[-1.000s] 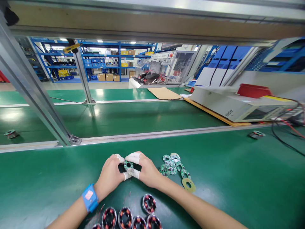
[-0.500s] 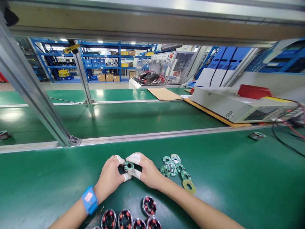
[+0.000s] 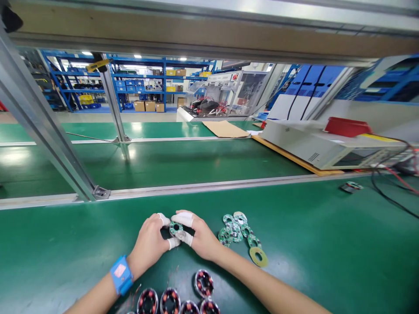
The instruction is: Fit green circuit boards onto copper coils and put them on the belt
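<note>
Between both hands is a small round part with a green ring-shaped circuit board [image 3: 176, 228] on top. My left hand [image 3: 151, 239] grips its left side with thumb and finger, and my right hand [image 3: 200, 235] pinches it from the right. White covers are on the gripping fingertips, and a blue band [image 3: 121, 274] circles the left wrist. Right of the hands lies a loose cluster of green ring boards [image 3: 233, 229], with a yellowish ring [image 3: 258, 257] at its lower end. Several round copper-wound parts [image 3: 203, 283] rest near the bottom edge.
A grey instrument [image 3: 314, 146] with a red bin [image 3: 347, 126] on it stands at the back right, cables beside it. Another wound part [image 3: 351, 187] lies in front. A metal post [image 3: 49, 113] rises at left, and a metal rail [image 3: 196, 186] crosses behind the hands.
Both hands keep their hold on the round part, with barely any visible movement. The whole view has shifted slightly.
</note>
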Demonstrator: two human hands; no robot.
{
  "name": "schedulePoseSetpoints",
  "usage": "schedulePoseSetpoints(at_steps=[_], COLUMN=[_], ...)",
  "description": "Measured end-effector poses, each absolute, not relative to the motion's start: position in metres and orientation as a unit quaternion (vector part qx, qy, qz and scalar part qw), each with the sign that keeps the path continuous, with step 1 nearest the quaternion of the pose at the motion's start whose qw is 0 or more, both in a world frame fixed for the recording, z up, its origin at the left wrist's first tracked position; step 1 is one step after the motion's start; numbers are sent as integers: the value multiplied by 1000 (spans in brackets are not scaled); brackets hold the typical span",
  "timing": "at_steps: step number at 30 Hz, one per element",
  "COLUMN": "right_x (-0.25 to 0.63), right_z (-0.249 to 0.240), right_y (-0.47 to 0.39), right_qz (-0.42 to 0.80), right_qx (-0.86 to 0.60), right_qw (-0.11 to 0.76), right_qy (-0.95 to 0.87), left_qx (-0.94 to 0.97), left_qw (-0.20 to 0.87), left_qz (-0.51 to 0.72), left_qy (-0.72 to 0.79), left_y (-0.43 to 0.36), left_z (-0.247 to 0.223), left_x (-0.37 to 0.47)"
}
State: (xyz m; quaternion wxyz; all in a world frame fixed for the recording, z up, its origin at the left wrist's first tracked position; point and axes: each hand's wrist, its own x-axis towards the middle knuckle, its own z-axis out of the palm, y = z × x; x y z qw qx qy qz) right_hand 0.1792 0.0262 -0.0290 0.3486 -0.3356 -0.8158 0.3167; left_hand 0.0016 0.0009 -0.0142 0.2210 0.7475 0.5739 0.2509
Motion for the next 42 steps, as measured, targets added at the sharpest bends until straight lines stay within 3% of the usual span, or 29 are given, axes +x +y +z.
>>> schedulePoseSetpoints(at_steps=[7, 18, 27, 42], right_x=[181, 181, 175, 172], right_z=[-26, -22, 6, 22], right_y=[26, 23, 31, 36], right_qz=[289, 135, 234, 240], right_qx=[-344, -351, -336, -353], right_qw=[336, 310, 219, 162], right_qy=[-828, -873, -886, -890], left_qx=[751, 751, 760, 769], left_qw=[228, 218, 203, 202], left_qz=[252, 244, 233, 225], left_qy=[567, 574, 572, 563], left_y=[1, 1, 2, 2], left_z=[-15, -12, -13, -10], left_x=[0, 1, -1, 2])
